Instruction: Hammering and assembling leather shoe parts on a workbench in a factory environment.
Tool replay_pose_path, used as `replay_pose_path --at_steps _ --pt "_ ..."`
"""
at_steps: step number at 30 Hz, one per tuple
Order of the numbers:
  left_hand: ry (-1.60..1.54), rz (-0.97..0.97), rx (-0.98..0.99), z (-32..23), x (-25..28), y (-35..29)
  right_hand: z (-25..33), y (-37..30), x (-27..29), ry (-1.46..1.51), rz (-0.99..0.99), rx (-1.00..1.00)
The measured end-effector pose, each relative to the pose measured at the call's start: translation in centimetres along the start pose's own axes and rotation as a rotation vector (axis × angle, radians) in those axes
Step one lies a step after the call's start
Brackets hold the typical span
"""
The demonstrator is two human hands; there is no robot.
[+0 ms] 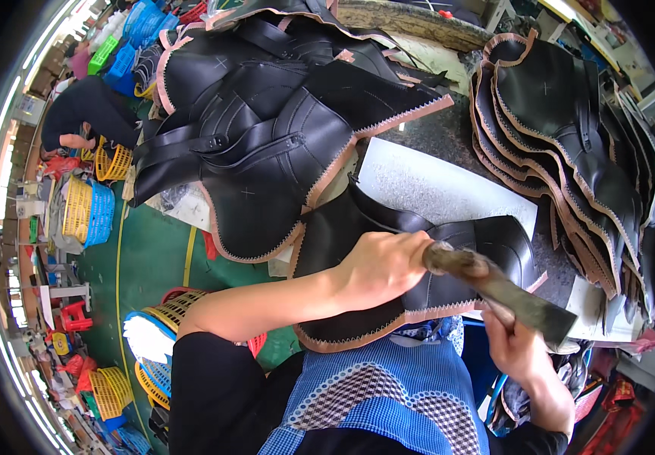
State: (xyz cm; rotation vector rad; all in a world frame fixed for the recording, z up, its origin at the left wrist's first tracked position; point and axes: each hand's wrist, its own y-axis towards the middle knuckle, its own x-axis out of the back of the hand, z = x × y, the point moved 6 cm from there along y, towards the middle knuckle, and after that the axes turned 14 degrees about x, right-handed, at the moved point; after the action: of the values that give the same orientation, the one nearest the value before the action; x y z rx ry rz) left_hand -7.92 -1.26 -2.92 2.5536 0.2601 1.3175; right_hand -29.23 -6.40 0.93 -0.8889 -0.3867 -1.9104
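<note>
A black leather piece (343, 235) with a tan zigzag edge lies on the bench in front of me, partly folded. My left hand (379, 267) rests on it with the fingers curled over the fold. My right hand (518, 350) is below and to the right, gripping a worn dark tool (494, 288) with a flat wide end. The tool's narrow end reaches up to my left hand's fingertips, over the leather. A white slab (434, 189) lies under the piece's far side.
A heap of similar black leather pieces (267, 129) is stacked at the back left, and a fanned stack (562, 144) lies at the right. Yellow and blue baskets (89, 212) stand on the green floor at left, where another person's dark sleeve (85, 114) shows.
</note>
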Motion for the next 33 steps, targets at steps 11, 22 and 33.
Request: replay_pose_path --at_steps 11,22,33 --pt "-0.619 0.158 0.483 4.5 -1.2 -0.2 -2.7 -0.6 1.5 0.244 -0.395 -0.142" --pt "-0.017 -0.099 -0.026 0.1 0.1 -0.4 2.2 -0.7 1.8 -0.399 -0.233 0.497" --pt "0.036 0.041 0.143 6.5 8.1 -0.3 0.4 6.0 1.9 0.386 -0.364 -0.073"
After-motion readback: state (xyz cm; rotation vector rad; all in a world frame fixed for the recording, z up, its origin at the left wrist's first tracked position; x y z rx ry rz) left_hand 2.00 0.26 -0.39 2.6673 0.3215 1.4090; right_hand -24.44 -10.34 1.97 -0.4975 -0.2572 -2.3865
